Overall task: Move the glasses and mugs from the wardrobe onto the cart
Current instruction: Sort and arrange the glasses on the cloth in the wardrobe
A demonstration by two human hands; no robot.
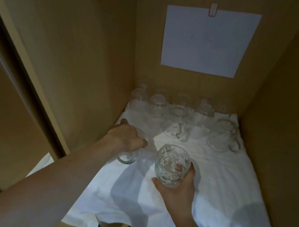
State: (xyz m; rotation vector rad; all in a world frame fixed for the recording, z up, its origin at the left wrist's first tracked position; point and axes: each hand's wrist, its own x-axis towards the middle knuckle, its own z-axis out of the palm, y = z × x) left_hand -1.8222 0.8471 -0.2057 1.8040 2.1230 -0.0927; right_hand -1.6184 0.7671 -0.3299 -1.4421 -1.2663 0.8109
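I look into a wooden wardrobe whose shelf is covered with a white cloth (204, 173). My right hand (176, 192) grips a clear dimpled glass mug (172, 165) from below, holding it above the cloth. My left hand (126, 137) curls over the top of a second clear mug (129, 154) standing near the left wall. Several more glasses and mugs stand at the back of the shelf, among them a handled mug (176, 124) in the middle and another mug (223, 134) on the right. The cart is out of view.
A white paper sheet (207, 39) is clipped to the wardrobe's back wall. Wooden side walls close in the shelf at left and right. A sliding door edge (21, 74) runs down the left. The cloth hangs over the front edge.
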